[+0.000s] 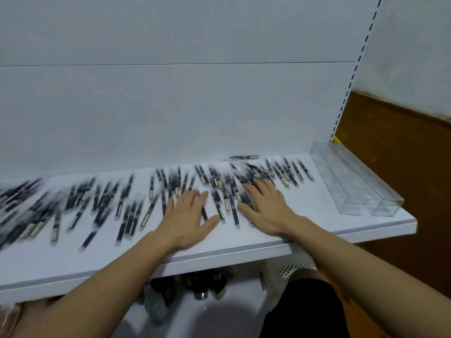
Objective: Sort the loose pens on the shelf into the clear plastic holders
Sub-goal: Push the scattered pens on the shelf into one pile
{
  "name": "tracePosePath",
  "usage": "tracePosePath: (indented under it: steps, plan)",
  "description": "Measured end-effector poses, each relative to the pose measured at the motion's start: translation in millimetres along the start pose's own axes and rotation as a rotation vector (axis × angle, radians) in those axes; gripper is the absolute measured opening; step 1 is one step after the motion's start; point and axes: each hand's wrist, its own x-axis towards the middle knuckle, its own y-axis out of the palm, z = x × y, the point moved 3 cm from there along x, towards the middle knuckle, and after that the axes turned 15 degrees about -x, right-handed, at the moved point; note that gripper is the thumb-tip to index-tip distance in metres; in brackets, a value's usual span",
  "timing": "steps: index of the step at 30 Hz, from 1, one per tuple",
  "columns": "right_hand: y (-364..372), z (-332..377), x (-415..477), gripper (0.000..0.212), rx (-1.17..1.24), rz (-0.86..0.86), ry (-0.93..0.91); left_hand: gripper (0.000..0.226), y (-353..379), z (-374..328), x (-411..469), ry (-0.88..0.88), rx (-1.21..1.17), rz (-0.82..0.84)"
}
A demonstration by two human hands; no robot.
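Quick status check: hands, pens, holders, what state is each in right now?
left hand, open, fingers spread flat on pens.
right hand, open, flat on pens.
pens, loose, scattered across the shelf, none sorted yet.
clear plastic holders, lying at shelf's right end, apparently empty.

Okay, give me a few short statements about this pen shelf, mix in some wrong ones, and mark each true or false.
1. The left hand and the right hand both lie flat on the pens, fingers straight. True.
2. The clear holders sit at the right end of the shelf. True.
3. The clear holders are packed with pens. False: no pens show inside them.
4. The left hand has a pen lifted off the shelf. False: it rests flat on the pens.
5. Loose pens reach to the shelf's left end. True.
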Motion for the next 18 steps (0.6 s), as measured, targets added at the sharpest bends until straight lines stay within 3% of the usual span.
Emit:
tracePosePath:
  steps: [10,14,18]
  plan:
    - [-0.3,-0.3,41.4,0.051,0.013,-0.055,0.017,0.067,-0.8,0.7,35.5,0.031,0.058,-0.084]
    - [1.7,-1.6,53.0,0.053,0.044,-0.095,0.082,0.081,2.9,-11.5,41.3,0.047,-0.073,-0.073]
    - [-3.6,-13.1,55.0,0.052,0.078,-0.245,0.117,0.093,11.6,-23.6,52.3,0.103,0.021,-0.002]
